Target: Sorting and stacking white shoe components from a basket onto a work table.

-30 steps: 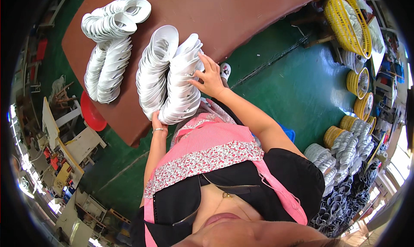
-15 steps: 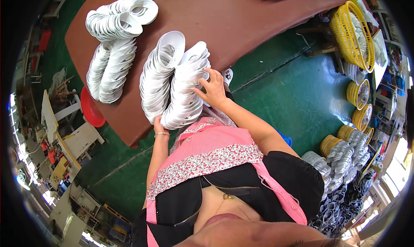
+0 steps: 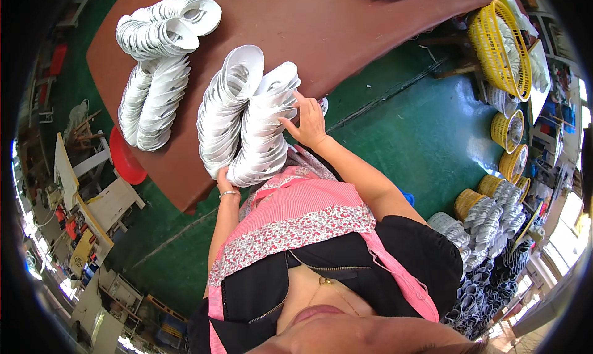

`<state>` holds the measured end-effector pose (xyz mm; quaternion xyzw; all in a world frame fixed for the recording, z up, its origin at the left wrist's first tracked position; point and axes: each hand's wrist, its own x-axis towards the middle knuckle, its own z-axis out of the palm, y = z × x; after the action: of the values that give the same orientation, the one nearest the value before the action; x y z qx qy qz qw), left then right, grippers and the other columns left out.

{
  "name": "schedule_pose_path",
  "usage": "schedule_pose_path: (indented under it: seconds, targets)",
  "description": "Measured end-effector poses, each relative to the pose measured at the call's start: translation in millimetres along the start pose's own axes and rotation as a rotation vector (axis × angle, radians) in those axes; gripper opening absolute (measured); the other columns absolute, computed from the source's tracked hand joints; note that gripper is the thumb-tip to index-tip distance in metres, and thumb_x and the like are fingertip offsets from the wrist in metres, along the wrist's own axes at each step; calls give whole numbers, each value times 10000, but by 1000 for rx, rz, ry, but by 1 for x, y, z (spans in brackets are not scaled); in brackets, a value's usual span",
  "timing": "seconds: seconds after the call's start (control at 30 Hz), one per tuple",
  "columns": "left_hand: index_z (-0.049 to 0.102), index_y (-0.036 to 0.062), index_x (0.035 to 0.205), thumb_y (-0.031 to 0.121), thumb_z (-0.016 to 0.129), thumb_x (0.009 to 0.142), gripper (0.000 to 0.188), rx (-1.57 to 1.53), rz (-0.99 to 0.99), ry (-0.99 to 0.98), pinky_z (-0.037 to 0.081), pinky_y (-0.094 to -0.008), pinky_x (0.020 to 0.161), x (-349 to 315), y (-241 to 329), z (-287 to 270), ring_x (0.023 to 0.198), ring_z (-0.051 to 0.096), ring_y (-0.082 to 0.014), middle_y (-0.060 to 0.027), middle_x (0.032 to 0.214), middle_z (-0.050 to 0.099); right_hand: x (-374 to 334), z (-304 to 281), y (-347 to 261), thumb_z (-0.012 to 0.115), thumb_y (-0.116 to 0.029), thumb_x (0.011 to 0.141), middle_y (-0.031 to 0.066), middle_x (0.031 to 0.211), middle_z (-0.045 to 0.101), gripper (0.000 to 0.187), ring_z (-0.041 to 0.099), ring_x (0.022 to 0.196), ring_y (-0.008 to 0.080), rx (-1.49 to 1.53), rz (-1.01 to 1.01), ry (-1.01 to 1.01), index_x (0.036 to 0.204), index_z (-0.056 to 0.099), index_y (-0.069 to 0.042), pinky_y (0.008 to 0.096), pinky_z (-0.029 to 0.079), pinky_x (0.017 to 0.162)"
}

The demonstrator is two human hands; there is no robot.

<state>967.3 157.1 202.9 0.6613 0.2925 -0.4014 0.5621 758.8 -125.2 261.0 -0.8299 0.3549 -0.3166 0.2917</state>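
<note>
Two long rows of nested white shoe uppers (image 3: 264,134) stand side by side at the table's near edge, right in front of me, joined at their near end. My left hand (image 3: 226,183) grips that near end from the left, its fingers partly hidden by the uppers. Along the right side of the right-hand row, my right hand (image 3: 309,122) has its thumb and fingers apart, the fingertips touching the edges of the uppers.
The brown-covered table (image 3: 296,33) carries more nested white uppers (image 3: 154,101) at the left and along its far edge. A red basin (image 3: 125,158) sits left of it. Yellow baskets (image 3: 503,51) stand at the right, with heaps of grey uppers (image 3: 491,221) on the green floor.
My right hand has slid a little farther along the row, its fingers shifting on the edges. My left hand stays at the near end. The whole view has drifted slightly.
</note>
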Motion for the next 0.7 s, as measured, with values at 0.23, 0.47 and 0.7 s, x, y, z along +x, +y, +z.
schedule_pose_path:
  seconds: [0.23,0.47,0.7]
  targets:
    - [654,18,1121,257,671,815,389,10,-24,38,549,-393,851,-11,3,13,986,687,-242,-92,1099,700,15,-2,11,787,-238,818,114,949,598,567,550,912,315,14,89,-9,1266,535,2,405,455,813]
    - [640,6,1180,282,717,863,427,-9,19,35,529,-365,836,-24,1,16,1020,679,-233,-101,1138,698,80,-17,1,681,-32,802,90,1047,609,331,563,987,300,-69,-183,-10,1128,648,-79,426,479,832]
    - [424,-20,1384,319,882,747,854,96,519,331,473,-360,1004,-61,-60,30,1163,585,-232,-156,1324,568,186,33,-9,504,-77,910,159,1099,586,623,630,1026,327,-250,-1019,-1163,1435,519,-413,444,534,825]
